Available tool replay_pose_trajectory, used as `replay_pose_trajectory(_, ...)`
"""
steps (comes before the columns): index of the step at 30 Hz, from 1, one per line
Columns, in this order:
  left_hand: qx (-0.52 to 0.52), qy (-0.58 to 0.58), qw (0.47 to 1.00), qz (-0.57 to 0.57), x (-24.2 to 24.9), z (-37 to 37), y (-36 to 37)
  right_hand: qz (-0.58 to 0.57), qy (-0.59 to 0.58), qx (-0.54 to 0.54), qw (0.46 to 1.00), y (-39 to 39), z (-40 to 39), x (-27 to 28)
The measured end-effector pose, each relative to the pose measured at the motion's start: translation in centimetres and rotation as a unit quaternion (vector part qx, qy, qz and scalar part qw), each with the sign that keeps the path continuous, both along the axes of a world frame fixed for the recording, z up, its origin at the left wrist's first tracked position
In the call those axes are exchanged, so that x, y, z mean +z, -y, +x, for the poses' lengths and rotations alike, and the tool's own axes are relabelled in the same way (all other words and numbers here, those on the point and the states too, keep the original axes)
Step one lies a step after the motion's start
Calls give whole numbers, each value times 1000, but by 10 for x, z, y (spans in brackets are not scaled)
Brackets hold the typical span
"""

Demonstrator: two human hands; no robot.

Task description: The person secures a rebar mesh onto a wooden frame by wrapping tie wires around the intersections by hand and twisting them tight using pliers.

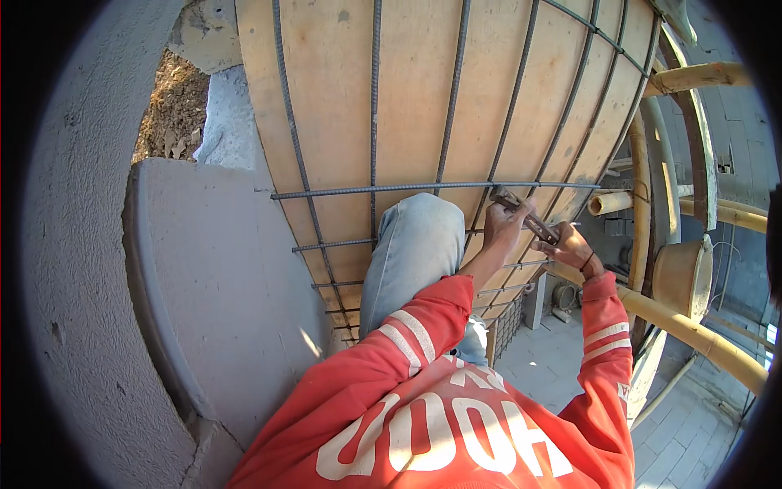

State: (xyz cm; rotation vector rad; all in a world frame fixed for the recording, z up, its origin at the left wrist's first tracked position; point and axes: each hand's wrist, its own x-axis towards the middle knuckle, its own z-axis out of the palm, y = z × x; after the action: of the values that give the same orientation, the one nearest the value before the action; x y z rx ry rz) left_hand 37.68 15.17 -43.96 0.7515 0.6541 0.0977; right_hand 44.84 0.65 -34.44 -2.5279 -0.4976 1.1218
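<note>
A dark metal tool (533,222) lies slantwise across the rebar grid, between my two hands. My left hand (503,226) is closed round its upper part, close to a crossing of bars. Lower and to the right, my right hand (572,247) has its fingers wrapped at the tool's lower end. A horizontal steel bar (350,191) runs just above my left hand and crosses several long bars (450,102). Under the grid is a plywood sheet (330,77). My bent knee (419,236) rests over the bars, left of my hands.
Bamboo poles (692,334) and wooden posts stand at the right, with a tan bucket (683,277) among them. A tiled floor (684,432) lies far below. At the left are a grey ledge (220,269) and a rough wall (73,244).
</note>
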Motion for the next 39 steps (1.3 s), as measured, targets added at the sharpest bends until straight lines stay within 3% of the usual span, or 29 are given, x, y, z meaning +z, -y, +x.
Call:
replay_pose_trajectory(1, -23, -11, 1000, 6, 11, -4, -9, 26, -26, -14, 999, 4, -10, -3)
replay_pose_trajectory(2, -46, -22, 999, 13, 21, -6, -15, 41, -150, -119, 981, 18, -26, -25)
replay_pose_trajectory(3, 3, -39, 995, -89, 26, -5, -12, 105, -286, -193, 933, 3, -48, -18)
replay_pose_trajectory(4, 3, -40, 995, -90, 28, -5, -15, 104, -287, -194, 932, -3, -64, -17)
replay_pose_trajectory(6, 16, 14, 972, -233, 30, -11, -23, 200, -492, -321, 785, -9, -86, -17)
replay_pose_trajectory(7, 23, -44, 972, -228, 46, -12, -28, 199, -493, -322, 784, -7, -83, -19)
replay_pose_trajectory(9, 14, -15, 969, -247, 23, -8, -19, 209, -580, -331, 714, -3, -75, -25)
replay_pose_trajectory(10, 6, 16, 964, -265, 24, -7, -23, 205, -582, -330, 714, -12, -76, -16)
replay_pose_trajectory(12, -10, -9, 965, -261, 32, -7, -24, 114, -347, -260, 894, -23, -80, 5)
replay_pose_trajectory(13, -1, -23, 973, -230, 33, -6, -23, 68, -224, -235, 943, -22, -90, -3)
replay_pose_trajectory(14, 8, -34, 979, -202, 36, -3, -21, 63, -223, -235, 944, -18, -109, -4)
replay_pose_trajectory(15, 8, -34, 978, -204, 36, -1, -19, -38, 141, -114, 983, -42, -139, 7)
replay_pose_trajectory(16, 16, -49, 979, -200, 35, 1, -17, -132, 483, 28, 865, -60, -157, 11)
replay_pose_trajectory(18, 23, -64, 978, -196, 32, 1, -14, -155, 480, 3, 863, -55, -163, -11)
replay_pose_trajectory(20, -1, -130, 987, -94, 31, 2, -14, -189, 396, -67, 896, -44, -159, -46)
replay_pose_trajectory(21, -9, -157, 987, 15, 8, 6, -2, -179, 322, -123, 922, -45, -151, -49)
replay_pose_trajectory(24, 2, -140, 990, 32, 10, 2, -7, -101, 265, -79, 956, -33, -147, -57)
replay_pose_trajectory(26, -12, -137, 990, -3, 12, -1, -13, -66, 279, -35, 957, -28, -142, -55)
replay_pose_trajectory(28, -22, -115, 982, -149, 21, 0, -20, 111, 113, -79, 984, -19, -135, -50)
replay_pose_trajectory(29, -28, -103, 969, -221, 25, 0, -22, 125, -98, -191, 969, -11, -127, -40)
replay_pose_trajectory(30, -34, -93, 951, -293, 29, -1, -24, 126, -96, -194, 968, -10, -116, -25)
replay_pose_trajectory(31, -39, -83, 927, -364, 30, -4, -24, 182, -301, -288, 891, -11, -103, -8)
replay_pose_trajectory(32, -42, -83, 927, -364, 30, -7, -25, 230, -487, -364, 760, -12, -96, 1)
replay_pose_trajectory(34, -71, -25, 950, -302, 25, -13, -26, 238, -495, -354, 757, -13, -97, 0)
replay_pose_trajectory(36, -79, -19, 947, -312, 19, -16, -22, 244, -462, -328, 787, -12, -99, -2)
replay_pose_trajectory(37, -73, -9, 949, -306, 17, -16, -20, 178, -389, -359, 829, -19, -103, 0)
replay_pose_trajectory(38, -65, 4, 952, -298, 15, -13, -22, 180, -388, -354, 832, -28, -109, 6)
replay_pose_trajectory(39, -52, -21, 951, -304, 31, -14, -27, 94, -104, -220, 965, -39, -120, 17)
